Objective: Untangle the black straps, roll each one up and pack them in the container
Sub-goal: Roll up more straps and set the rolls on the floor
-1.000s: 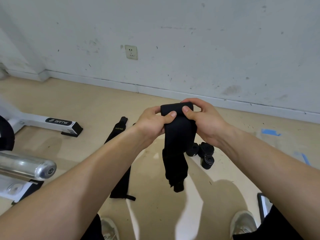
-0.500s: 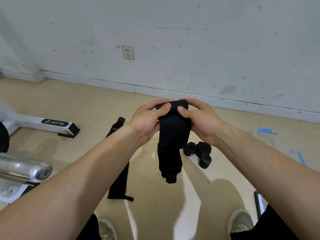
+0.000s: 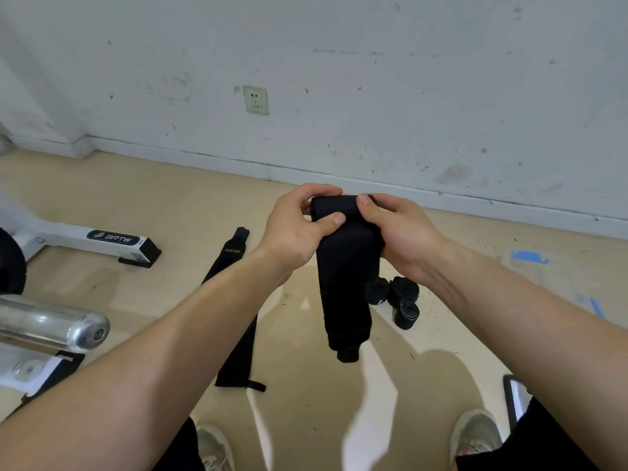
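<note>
1. The left hand [image 3: 295, 229] and the right hand [image 3: 397, 232] are close together at chest height, both gripping the top end of one black strap [image 3: 343, 273]. Each thumb presses on the near face and the fingers curl round behind.
2. The gripped end looks folded or rolled over into a thick band between the hands. The rest hangs straight down, and its bunched lower end is clear of the floor [image 3: 306, 419].
3. A second strap [image 3: 238, 362] lies flat and unrolled on the floor under the left forearm. It bears yellow lettering near its far end and a small tab at its near end.
4. Three rolled straps [image 3: 404, 294] sit in a tight cluster on the floor just right of the hanging strap, touching one another and lying loose, not inside anything.
5. A dark-rimmed object [image 3: 511, 396] shows at the lower right, largely hidden by the right arm. I cannot tell what it is or whether it holds anything.
6. To the left stand a white machine foot [image 3: 112, 237] marked BRTW and a chrome tube [image 3: 51, 326].
7. A wall socket [image 3: 256, 100] sits above the skirting, with blue tape [image 3: 528, 257] on the floor at the right.
</note>
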`<state>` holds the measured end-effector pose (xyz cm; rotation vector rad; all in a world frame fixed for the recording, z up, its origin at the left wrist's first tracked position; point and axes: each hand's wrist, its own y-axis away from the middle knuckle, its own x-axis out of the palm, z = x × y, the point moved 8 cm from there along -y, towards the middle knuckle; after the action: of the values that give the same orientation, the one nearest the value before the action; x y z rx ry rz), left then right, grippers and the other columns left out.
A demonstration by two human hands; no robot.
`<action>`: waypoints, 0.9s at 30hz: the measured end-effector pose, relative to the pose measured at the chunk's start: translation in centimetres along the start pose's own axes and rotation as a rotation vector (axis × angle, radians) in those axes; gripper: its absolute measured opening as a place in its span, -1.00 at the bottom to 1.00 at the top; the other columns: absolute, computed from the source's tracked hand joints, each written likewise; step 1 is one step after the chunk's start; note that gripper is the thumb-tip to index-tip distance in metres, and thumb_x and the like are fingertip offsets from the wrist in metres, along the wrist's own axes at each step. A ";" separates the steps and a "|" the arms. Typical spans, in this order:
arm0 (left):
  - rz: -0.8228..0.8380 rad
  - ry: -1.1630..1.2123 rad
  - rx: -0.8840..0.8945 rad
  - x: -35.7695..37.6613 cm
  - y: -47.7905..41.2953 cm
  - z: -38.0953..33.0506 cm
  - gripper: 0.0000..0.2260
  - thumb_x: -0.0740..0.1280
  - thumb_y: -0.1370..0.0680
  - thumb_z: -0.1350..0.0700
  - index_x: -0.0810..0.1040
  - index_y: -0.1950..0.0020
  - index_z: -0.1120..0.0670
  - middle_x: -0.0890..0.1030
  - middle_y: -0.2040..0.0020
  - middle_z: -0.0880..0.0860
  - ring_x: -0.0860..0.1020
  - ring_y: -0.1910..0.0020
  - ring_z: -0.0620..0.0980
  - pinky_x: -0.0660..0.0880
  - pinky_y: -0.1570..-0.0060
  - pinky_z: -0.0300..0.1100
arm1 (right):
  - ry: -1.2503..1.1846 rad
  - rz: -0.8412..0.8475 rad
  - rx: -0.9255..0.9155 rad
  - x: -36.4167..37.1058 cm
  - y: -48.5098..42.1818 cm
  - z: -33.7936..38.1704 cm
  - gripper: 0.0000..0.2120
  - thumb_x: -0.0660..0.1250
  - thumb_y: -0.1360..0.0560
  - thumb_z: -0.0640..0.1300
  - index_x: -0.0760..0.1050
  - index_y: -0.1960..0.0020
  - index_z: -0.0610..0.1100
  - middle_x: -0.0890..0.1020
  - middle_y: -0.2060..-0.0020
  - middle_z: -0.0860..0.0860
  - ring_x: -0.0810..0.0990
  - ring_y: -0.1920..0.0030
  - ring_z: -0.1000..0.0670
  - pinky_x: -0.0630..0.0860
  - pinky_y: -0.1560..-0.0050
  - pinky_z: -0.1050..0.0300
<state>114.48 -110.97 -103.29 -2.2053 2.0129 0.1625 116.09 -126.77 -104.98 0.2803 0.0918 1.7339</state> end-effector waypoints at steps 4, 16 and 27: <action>0.045 0.192 -0.240 0.1 -0.2 2.0 -0.65 0.53 -0.51 0.20 0.59 -0.28 0.16 0.73 -0.07 0.16 0.73 -0.04 0.12 0.63 -0.17 0.02 | -0.022 -0.062 -0.008 -0.5 -0.2 -0.1 -0.79 0.39 -0.61 -0.12 0.58 -0.22 -0.13 0.72 -0.06 -0.16 0.74 0.02 -0.15 0.68 0.02 -0.05; 0.094 0.244 -0.287 1.0 0.1 1.8 -0.69 0.43 -0.61 -0.02 0.64 -0.23 0.17 0.74 -0.07 0.13 0.73 -0.04 0.08 0.65 -0.05 -0.07 | 0.045 -0.054 -0.076 -0.6 -0.2 0.4 -0.79 0.37 -0.61 -0.23 0.54 -0.21 -0.04 0.72 0.06 -0.17 0.72 0.10 -0.13 0.67 0.06 -0.03; 0.057 0.132 -0.186 -0.1 -0.2 1.2 -0.74 0.47 -0.56 0.23 0.59 -0.24 0.05 0.73 0.03 0.22 0.73 0.02 0.21 0.64 -0.15 0.16 | 0.065 0.067 -0.045 0.2 0.1 0.8 -0.82 0.34 -0.63 -0.05 0.52 -0.21 -0.07 0.68 0.02 -0.09 0.72 0.08 -0.09 0.65 0.09 0.09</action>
<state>114.68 -110.68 -104.42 -2.3253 2.2157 0.2248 116.18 -126.62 -104.16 0.1952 0.0916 1.8097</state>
